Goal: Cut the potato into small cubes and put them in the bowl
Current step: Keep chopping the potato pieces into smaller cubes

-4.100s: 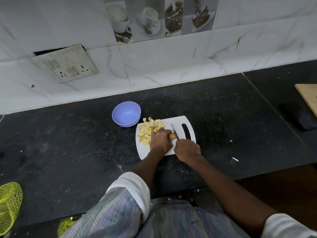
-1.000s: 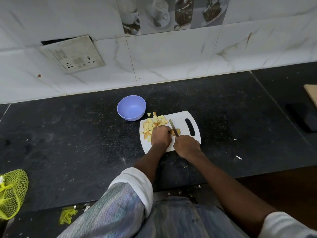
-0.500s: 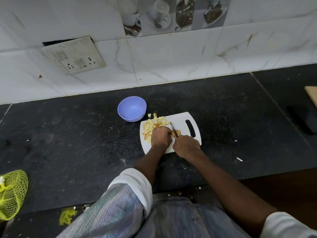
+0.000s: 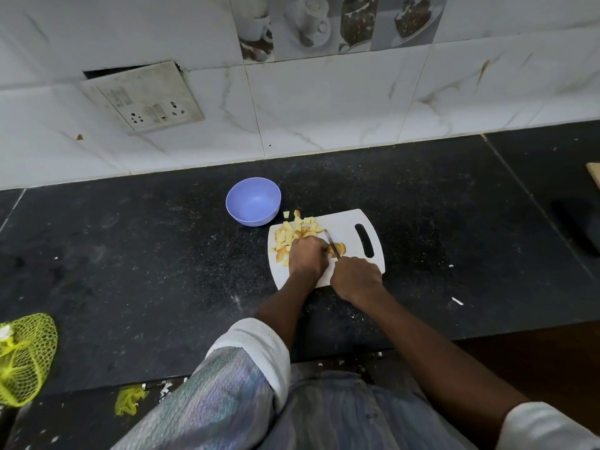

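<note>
While the left hand [image 4: 307,256] curls its fingers down over the uncut piece of potato [image 4: 337,248], pinning it to the white cutting board [image 4: 347,228], the right hand [image 4: 355,277] is wrapped tight round the handle of a knife [image 4: 331,241]. The thin blade points toward 11 o'clock from that fist and runs between the left knuckles and the brown-skinned potato piece, which shows just at 3 o'clock of the left hand. The handle itself is hidden inside the grip.

A heap of pale yellow potato cubes [image 4: 293,232] lies on the board at 12 o'clock and 10 o'clock of the left hand, partly covered by it; a few cubes sit at the board's far edge. The board's slot handle is at 1 o'clock of the right hand.

The lilac bowl [image 4: 253,201] stands on the dark speckled bench [image 4: 130,254], just beside the board's far-left corner at 11 o'clock from the hands; no cubes can be seen in it.

A yellow mesh bag [image 4: 22,358] lies at the bench's 8 o'clock edge, and small pale scraps dot the surface at 4 o'clock. On the marbled wall tiles [image 4: 324,108] at 11 o'clock, a socket plate [image 4: 146,99] hangs tilted, loose from its recess.
</note>
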